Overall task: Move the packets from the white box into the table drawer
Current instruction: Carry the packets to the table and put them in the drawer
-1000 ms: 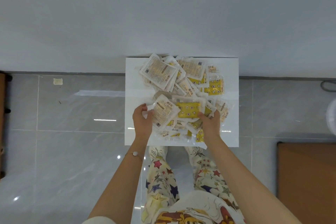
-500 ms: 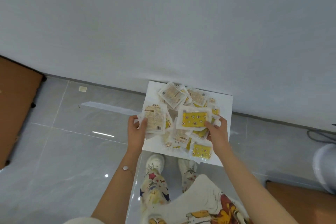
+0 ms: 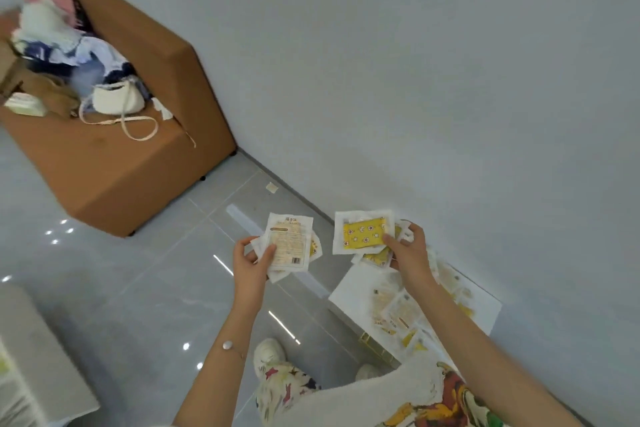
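Note:
My left hand (image 3: 250, 262) grips a small stack of white packets (image 3: 290, 243), the top one showing beige printed text. A second stack of packets (image 3: 363, 232), topped by one with a yellow star-patterned insert, is held in my right hand (image 3: 408, 255). Both stacks are lifted above the floor, up and to the left of the white box (image 3: 349, 295). The box lies at lower right against the wall, with several packets (image 3: 401, 314) still lying in it. My right forearm crosses over the box. No table drawer is in sight.
A brown sofa (image 3: 114, 166) stands at the upper left, piled with clothes and a white handbag (image 3: 117, 100). A grey cushioned seat (image 3: 38, 357) shows at the lower left. Glossy grey floor tiles (image 3: 138, 288) lie between them. My legs and shoes (image 3: 270, 355) are below.
Both hands have lifted their packet stacks out of the white box and carried them leftward. My view has swung left, bringing the brown sofa into sight and pushing the box to the lower right.

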